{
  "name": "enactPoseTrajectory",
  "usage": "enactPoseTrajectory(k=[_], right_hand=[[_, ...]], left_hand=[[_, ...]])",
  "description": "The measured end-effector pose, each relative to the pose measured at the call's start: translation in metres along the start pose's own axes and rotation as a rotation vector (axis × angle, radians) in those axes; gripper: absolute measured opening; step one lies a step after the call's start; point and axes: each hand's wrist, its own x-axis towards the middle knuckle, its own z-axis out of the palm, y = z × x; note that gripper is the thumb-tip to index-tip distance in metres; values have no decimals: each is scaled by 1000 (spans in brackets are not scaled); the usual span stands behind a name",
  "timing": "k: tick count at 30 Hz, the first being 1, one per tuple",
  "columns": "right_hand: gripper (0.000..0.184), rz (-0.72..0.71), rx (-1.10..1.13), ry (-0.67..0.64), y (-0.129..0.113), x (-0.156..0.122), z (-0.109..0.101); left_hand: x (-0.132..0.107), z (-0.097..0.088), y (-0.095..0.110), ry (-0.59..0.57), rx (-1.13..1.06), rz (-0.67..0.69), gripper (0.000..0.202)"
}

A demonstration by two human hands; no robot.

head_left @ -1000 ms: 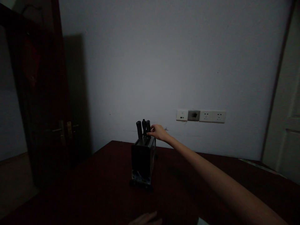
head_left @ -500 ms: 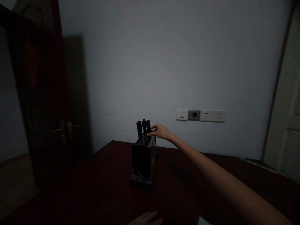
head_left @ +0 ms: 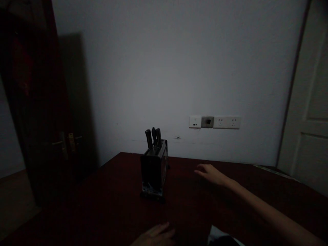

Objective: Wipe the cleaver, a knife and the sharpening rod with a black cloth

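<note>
A dark knife block (head_left: 151, 172) stands upright on the dark red table (head_left: 112, 191). Three black handles stick up from its top, among them a left handle (head_left: 149, 139) and a right handle (head_left: 159, 137). To the block's right, my right hand (head_left: 210, 173) hovers over or rests on the table, with loosely curved fingers, a gap by the thumb and nothing held. Low in the view, my left hand (head_left: 155, 235) lies with its fingers spread near the front of the table, touching no object I can see.
A pale, partly dark item (head_left: 216, 234), perhaps cloth or paper, shows at the bottom edge. Behind the table is a wall with sockets (head_left: 214, 122). A dark door (head_left: 38, 119) is at the left and a pale door (head_left: 304, 112) at the right. The room is dim.
My right hand has left the handles of the knife block and moved right and down towards the table. My left hand shows slightly more. The view has shifted a little.
</note>
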Motion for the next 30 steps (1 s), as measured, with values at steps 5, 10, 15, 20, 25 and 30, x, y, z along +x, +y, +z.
enactPoseTrajectory(k=[5,10,15,20,25,30], right_hand=[[65,124,-83,0,45,-57,30],[71,179,-152,14,61,-86,56],[67,175,-199,84,73,-91,70],[65,167,-191,107,78,-90,73],[64,166,-187,120,79,-91,74],[63,160,-185,130,78,-91,74]], left_hand=[[2,-7,10,-19,-42,-50,41],[-2,-33,34,-2,-230,-108,40],[-2,-62,59,15,-160,-255,38],[11,-131,83,133,179,-123,32],[28,-248,70,679,292,-186,30],[42,-355,28,536,276,-287,36]])
